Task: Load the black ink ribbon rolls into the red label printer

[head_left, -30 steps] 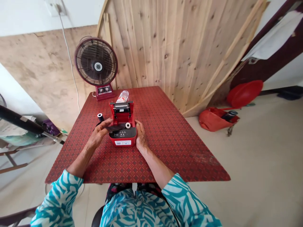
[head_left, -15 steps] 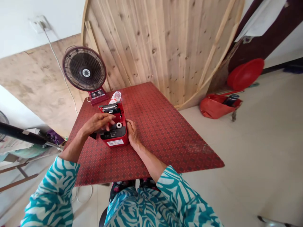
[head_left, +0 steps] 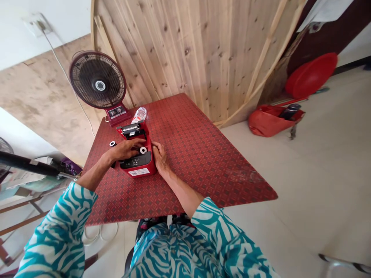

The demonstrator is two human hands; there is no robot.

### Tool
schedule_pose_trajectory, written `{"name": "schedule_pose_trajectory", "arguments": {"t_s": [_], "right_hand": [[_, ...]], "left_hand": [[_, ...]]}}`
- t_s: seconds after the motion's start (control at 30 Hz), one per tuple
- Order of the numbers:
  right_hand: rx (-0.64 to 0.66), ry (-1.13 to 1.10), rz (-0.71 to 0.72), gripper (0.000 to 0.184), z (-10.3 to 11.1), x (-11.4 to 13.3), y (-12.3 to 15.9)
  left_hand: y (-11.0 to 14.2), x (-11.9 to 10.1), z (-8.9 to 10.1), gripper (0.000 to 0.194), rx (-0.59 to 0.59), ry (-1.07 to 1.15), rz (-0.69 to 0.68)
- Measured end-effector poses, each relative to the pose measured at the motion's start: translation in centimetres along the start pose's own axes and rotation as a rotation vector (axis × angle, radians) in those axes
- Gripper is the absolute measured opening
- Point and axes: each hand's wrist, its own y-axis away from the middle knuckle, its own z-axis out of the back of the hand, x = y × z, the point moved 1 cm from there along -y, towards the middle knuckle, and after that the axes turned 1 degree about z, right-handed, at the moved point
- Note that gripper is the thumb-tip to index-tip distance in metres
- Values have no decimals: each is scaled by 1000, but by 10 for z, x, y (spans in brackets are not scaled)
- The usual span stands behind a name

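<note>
A red and black label printer (head_left: 138,170) stands on the red patterned table with its lid (head_left: 131,129) raised. Inside its compartment a small white-ended roll (head_left: 143,150) shows at the right. My left hand (head_left: 127,149) reaches in from the left, fingers stretched out beside the roll; the fingertips are partly hidden. Against the printer's right wall rests my right hand (head_left: 160,157), its fingers bent along the side and holding it. A second small roll (head_left: 113,144), dark with a white end, is on the table left of the printer.
Behind the printer lies a clear plastic bottle (head_left: 139,115). A table fan (head_left: 100,85) stands at the table's back left corner. A wooden panel (head_left: 185,50) leans behind the table (head_left: 208,162). On the floor to the right are an orange bag (head_left: 262,122) and a red basin (head_left: 311,75).
My left hand has lowered deeper into the printer's compartment, and the roll on the table has come into sight. My right hand stays at the printer's side. The camera view has shifted slightly.
</note>
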Motion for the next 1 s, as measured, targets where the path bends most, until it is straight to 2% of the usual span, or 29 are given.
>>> {"name": "schedule_pose_trajectory", "arguments": {"t_s": [0.1, 0.27, 0.37, 0.43, 0.5, 0.57, 0.63, 0.7, 0.8, 0.9, 1.0], "right_hand": [[4, 7, -2, 34, 1, -1, 0], [10, 1, 3, 32, 4, -3, 0], [20, 6, -4, 32, 5, -2, 1], [20, 1, -24, 32, 6, -2, 1], [19, -8, -45, 33, 7, -2, 1], [13, -14, -55, 33, 8, -3, 2], [6, -17, -55, 33, 8, -3, 2], [3, -19, -56, 33, 8, -4, 3], [5, -23, -64, 35, 8, -6, 3], [9, -19, -51, 35, 9, -8, 3], [13, 5, -31, 35, 11, -6, 4]], "left_hand": [[4, -5, -2, 50, -67, -131, -55], [9, -21, 1, 32, -152, -237, -136], [30, -30, 13, 26, -188, -270, -135], [52, -28, 29, 27, -304, -221, -113], [76, -13, 51, 31, -542, -120, -78], [96, 12, 71, 36, -770, 1, -40], [108, 42, 83, 39, -855, 90, 46], [111, 72, 84, 39, -835, 92, 189], [102, 108, 71, 39, -767, 31, 328], [88, 133, 52, 36, -687, -63, 418], [79, 151, 43, 34, -620, -157, 438]]}}
